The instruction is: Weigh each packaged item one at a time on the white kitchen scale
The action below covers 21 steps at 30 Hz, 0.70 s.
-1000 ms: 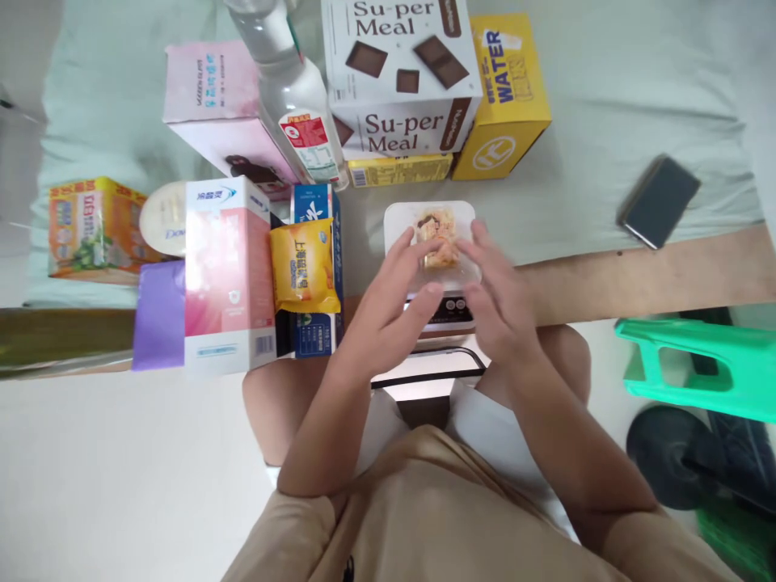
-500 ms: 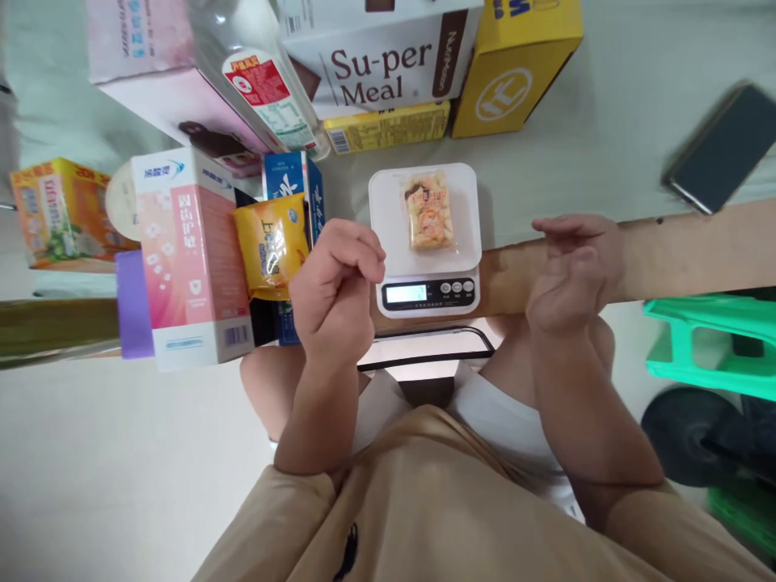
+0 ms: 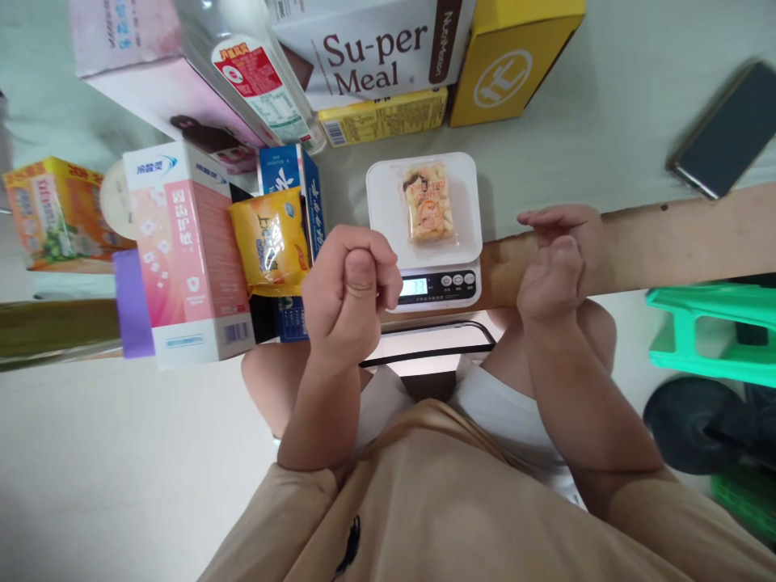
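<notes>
Currently: snack pack [image 3: 429, 203] centred on scale [image 3: 388, 186], display lit; left hand [image 3: 348, 287] clenched empty, right hand [image 3: 554, 263] loosely curled, empty.

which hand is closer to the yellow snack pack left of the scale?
Left. The left hand, curled in a fist, sits just right of the yellow snack pack. The right hand is on the far side of the scale, well away.
</notes>
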### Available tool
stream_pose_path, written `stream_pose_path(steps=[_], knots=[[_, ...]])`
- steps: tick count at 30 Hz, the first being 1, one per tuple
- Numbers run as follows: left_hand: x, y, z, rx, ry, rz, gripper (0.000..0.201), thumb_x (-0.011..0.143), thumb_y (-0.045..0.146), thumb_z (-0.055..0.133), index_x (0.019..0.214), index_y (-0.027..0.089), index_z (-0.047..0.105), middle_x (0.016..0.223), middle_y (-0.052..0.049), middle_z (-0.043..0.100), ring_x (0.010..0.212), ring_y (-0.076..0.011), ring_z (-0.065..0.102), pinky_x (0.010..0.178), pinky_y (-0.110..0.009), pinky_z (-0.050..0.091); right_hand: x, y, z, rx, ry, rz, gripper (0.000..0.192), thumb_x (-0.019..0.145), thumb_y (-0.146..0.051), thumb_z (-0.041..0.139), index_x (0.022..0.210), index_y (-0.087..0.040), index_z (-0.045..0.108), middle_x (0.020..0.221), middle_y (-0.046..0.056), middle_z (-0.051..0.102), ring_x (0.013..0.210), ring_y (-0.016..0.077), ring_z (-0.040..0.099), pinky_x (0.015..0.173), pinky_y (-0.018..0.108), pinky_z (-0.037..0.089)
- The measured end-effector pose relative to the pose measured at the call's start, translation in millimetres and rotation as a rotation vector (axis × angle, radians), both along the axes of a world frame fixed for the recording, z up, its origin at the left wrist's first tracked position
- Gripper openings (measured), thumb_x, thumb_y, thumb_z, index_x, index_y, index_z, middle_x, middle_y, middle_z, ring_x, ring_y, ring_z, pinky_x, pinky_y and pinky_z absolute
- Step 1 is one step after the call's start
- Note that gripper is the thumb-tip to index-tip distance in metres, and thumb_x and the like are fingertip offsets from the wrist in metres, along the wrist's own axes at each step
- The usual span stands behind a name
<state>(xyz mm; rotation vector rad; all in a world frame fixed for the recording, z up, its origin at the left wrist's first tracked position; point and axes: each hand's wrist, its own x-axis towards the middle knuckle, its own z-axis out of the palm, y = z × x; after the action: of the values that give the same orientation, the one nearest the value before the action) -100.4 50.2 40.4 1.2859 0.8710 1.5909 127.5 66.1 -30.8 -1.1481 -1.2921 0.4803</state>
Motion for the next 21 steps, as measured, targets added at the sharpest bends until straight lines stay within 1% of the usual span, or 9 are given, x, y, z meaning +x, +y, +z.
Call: stream_pose_path(steps=[2,4,6,8,11,14,16,18,21], knots=[[-2,1,-6.6,0.023,0.007,0.015,0.021,0.109,0.034,0.058,0.100,0.026,0.075,0.066,0.003,0.066,0.048,-0.0079,0.055,0.043,-0.023,0.042,1,1,-3.9,0.028,-0.008,0.016,0.033,0.101,-0.049,0.051,0.106,-0.022,0.070,0.100,0.007,0.068,0.097,0.0211,0.071,0.090,0.041,0.059],[-4,3,-12.6,0.063,0.047,0.009,0.019,0.109,0.028,0.058,0.107,0.029,0.077,0.089,0.001,0.079,0.075,-0.0104,0.074,0.064,-0.024,0.059,1,3,-6.9,0.054,-0.019,0.027,0.033,0.103,-0.048,0.051,0.107,-0.021,0.070,0.100,0.006,0.068,0.097,0.0187,0.071,0.089,0.038,0.059],[-6,5,-15.8,0.062,0.092,-0.003,0.020,0.108,0.027,0.059,0.112,0.035,0.077,0.111,0.003,0.082,0.105,-0.0130,0.078,0.087,-0.028,0.066,2,3,-8.4,0.061,-0.041,0.022,0.032,0.103,-0.047,0.052,0.107,-0.021,0.070,0.099,0.005,0.068,0.095,0.0170,0.070,0.089,0.036,0.059],[-7,6,-15.6,0.054,0.094,-0.002,0.015,0.105,0.033,0.064,0.107,0.039,0.077,0.116,0.005,0.082,0.113,-0.0155,0.077,0.094,-0.032,0.066,2,4,-8.5,0.054,-0.059,0.008,0.033,0.103,-0.048,0.051,0.105,-0.022,0.070,0.099,0.004,0.068,0.094,0.0165,0.070,0.088,0.036,0.059],[-7,5,-9.9,0.097,0.025,-0.021,0.011,0.096,0.028,0.071,0.086,0.029,0.075,0.091,0.001,0.079,0.082,-0.0148,0.074,0.068,-0.027,0.061,2,3,-6.8,0.034,-0.083,-0.016,0.033,0.103,-0.049,0.049,0.105,-0.024,0.069,0.099,0.003,0.068,0.092,0.0169,0.070,0.086,0.037,0.058],[-6,3,-1.0,0.144,-0.088,-0.155,0.025,0.094,0.015,0.067,0.070,0.020,0.061,0.055,0.003,0.055,0.043,-0.0067,0.046,0.043,-0.022,0.033,0,2,-3.9,0.022,-0.113,-0.034,0.034,0.102,-0.051,0.049,0.104,-0.023,0.069,0.097,0.004,0.068,0.087,0.0179,0.068,0.084,0.040,0.058],[-5,2,4.5,0.143,-0.119,-0.229,0.033,0.102,0.024,0.059,0.069,0.019,0.058,0.046,0.005,0.044,0.035,-0.0058,0.034,0.042,-0.023,0.028,-1,1,-2.0,0.019,-0.141,-0.048,0.034,0.102,-0.051,0.049,0.103,-0.023,0.068,0.094,0.005,0.068,0.086,0.0191,0.068,0.085,0.041,0.058],[-3,1,8.2,0.126,-0.114,-0.263,0.048,0.111,0.040,0.043,0.070,0.020,0.059,0.043,0.004,0.043,0.033,-0.0073,0.035,0.040,-0.024,0.030,-2,0,-0.5,0.022,-0.195,-0.062,0.031,0.102,-0.049,0.050,0.104,-0.023,0.068,0.094,0.007,0.068,0.088,0.0207,0.068,0.085,0.042,0.057],[3,0,9.1,0.088,-0.148,-0.171,0.049,0.113,0.046,0.039,0.078,0.022,0.063,0.043,0.006,0.038,0.030,-0.0084,0.034,0.034,-0.024,0.023,-5,0,2.5,0.054,-0.286,-0.047,0.024,0.103,-0.044,0.051,0.107,-0.024,0.065,0.098,0.007,0.069,0.093,0.0217,0.068,0.084,0.041,0.055]])
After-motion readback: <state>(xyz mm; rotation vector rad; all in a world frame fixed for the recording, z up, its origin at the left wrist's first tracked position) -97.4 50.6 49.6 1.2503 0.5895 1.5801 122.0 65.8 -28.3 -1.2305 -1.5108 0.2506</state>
